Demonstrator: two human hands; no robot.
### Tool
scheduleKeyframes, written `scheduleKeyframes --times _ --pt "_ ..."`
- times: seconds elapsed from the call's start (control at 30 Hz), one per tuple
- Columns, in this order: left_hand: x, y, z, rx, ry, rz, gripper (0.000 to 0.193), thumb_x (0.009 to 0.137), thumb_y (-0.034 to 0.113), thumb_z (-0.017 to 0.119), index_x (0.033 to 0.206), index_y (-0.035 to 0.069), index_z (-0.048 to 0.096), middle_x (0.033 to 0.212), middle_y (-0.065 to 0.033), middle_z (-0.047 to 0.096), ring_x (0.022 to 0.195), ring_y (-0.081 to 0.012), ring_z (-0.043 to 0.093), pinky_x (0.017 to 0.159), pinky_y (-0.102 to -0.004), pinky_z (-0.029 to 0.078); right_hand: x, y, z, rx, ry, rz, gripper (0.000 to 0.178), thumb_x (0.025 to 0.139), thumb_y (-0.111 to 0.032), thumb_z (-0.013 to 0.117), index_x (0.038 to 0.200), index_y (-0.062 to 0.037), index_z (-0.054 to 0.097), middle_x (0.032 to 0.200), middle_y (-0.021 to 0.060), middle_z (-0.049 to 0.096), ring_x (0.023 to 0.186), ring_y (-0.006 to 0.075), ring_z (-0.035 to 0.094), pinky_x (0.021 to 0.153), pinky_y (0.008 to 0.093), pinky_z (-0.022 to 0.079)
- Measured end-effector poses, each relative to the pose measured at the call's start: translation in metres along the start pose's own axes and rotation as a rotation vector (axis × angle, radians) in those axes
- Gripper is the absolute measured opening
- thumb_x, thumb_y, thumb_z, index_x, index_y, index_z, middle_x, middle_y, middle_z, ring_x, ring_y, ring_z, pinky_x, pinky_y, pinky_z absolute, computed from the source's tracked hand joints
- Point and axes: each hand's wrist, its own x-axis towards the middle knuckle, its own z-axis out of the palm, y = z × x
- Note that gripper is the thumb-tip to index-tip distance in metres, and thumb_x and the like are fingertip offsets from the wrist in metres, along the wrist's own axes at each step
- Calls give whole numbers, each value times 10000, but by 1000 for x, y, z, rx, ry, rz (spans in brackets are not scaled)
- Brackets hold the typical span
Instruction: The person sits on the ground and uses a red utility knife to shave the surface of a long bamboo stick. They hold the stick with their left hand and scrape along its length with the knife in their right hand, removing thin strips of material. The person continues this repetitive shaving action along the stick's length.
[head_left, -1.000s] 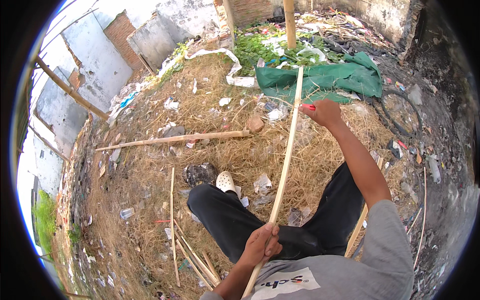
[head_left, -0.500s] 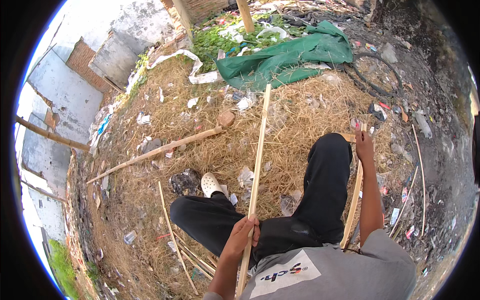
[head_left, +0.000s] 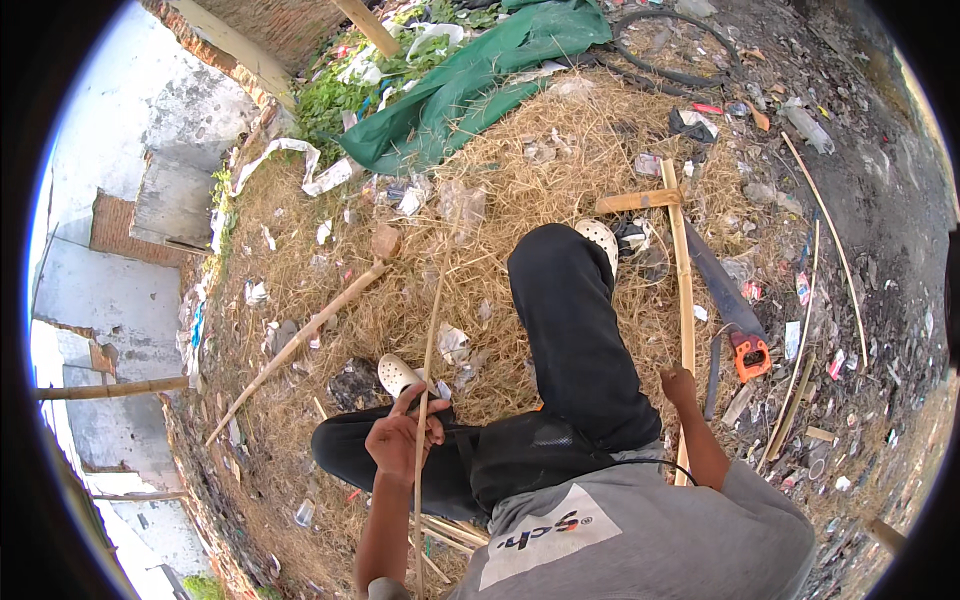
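My left hand (head_left: 405,440) is over my bent left leg with a thin bamboo strip (head_left: 431,330) between its fingers; some fingers stick out past the strip. The strip runs from near my body up over the straw. My right hand (head_left: 679,385) is closed beside my right knee, over a long split bamboo piece (head_left: 681,270). Whatever its fingers hold is hidden. A short crosspiece (head_left: 640,201) meets the far part of that bamboo. To its right lies a handsaw (head_left: 722,285) with an orange handle.
Dry straw and litter cover the ground. A bamboo pole (head_left: 300,345) lies at left, its far end by a brick lump (head_left: 386,241). Beyond are a green tarp (head_left: 470,95) and a black hose (head_left: 690,78). Thin strips (head_left: 830,235) lie at right; more (head_left: 450,535) lie by my left leg.
My right hand has come down toward my body from the split bamboo's far end. My left hand has risen slightly, its strip now looking thinner. My view has shifted, bringing the saw into sight.
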Motion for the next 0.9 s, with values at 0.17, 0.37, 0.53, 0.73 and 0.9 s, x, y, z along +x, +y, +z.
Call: scheduleKeyframes --times 0.17,0.37,0.53,0.73,0.9 --pt "30 75 -15 38 -20 107 648 791 248 460 1390 3 427 1184 -218 623 831 -258 667 729 -364 542 11 124 -49 -247 -8 389 382 839 -348 616 949 17 639 925 256 671 930 396 659 798 496 520" --pt "52 155 41 183 -125 248 691 771 236 484 1416 3 407 1265 -206 590 904 -251 664 791 -394 534 -85 185 -18 -244 -158 719 447 788 -308 682 1065 39 630 1077 253 661 1057 367 644 862 467 518" --pt "58 220 97 169 -328 593 772 753 210 520 1456 -32 312 1426 -218 459 1039 -245 627 853 -419 527 -127 180 8 -350 -384 606 475 811 -304 678 1137 35 616 1105 244 658 1068 356 642 895 442 516" --pt "54 243 135 627 34 908 448 943 164 510 1349 -18 459 1282 -174 594 953 -145 645 801 -284 535 -94 263 70 191 -315 989 405 834 -245 628 1116 46 627 963 183 672 790 316 671 672 437 550" --pt "57 243 161 700 242 952 436 977 384 569 1215 19 594 953 -92 724 732 -84 633 684 -231 500 -78 266 68 323 -418 1088 367 840 -260 622 1075 22 617 849 149 638 643 306 627 574 454 526"
